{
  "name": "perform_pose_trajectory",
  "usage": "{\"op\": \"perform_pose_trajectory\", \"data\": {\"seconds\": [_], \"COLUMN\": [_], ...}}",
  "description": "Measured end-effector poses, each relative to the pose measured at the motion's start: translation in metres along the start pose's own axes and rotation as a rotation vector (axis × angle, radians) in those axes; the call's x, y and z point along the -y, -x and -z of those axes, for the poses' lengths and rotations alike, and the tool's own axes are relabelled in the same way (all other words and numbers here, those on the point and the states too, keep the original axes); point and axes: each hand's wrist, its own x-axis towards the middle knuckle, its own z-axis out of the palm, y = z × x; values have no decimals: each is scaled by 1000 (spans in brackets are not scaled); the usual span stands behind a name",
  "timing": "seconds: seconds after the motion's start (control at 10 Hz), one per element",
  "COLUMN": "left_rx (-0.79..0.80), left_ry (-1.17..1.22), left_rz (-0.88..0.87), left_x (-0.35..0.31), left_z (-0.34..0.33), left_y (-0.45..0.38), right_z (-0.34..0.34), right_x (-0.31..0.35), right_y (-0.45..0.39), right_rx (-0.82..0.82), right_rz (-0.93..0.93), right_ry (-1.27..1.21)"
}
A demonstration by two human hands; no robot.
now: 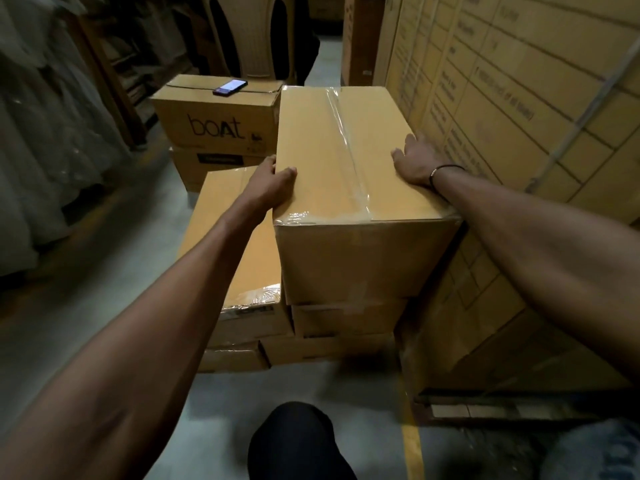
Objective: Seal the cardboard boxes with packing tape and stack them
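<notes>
A sealed cardboard box (332,168) with clear tape along its top seam sits on top of a stack of flatter boxes (346,320). My left hand (273,183) grips its left top edge, thumb on top and fingers curled over the side. My right hand (414,159) lies flat on the box's right top edge, fingers straight. To the left, a lower taped box (242,258) rests on another box.
A tall wall of printed cartons (519,98) stands close on the right. Behind, a "boAt" box (214,116) carries a phone (230,86). Wrapped goods line the left. Grey floor with a yellow line (412,445) lies below; my knee (298,441) shows.
</notes>
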Motion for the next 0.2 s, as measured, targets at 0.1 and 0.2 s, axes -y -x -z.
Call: {"op": "perform_pose_trajectory", "data": {"seconds": [0.1,0.2], "left_rx": [-67,-246], "left_ry": [-148,-243], "left_rz": [11,-49], "left_x": [-6,-10], "left_z": [2,2], "left_y": [11,34], "right_z": [8,11], "right_x": [15,43], "right_y": [11,31], "right_rx": [-13,-70], "right_rz": [122,247], "right_ry": [101,-11]}}
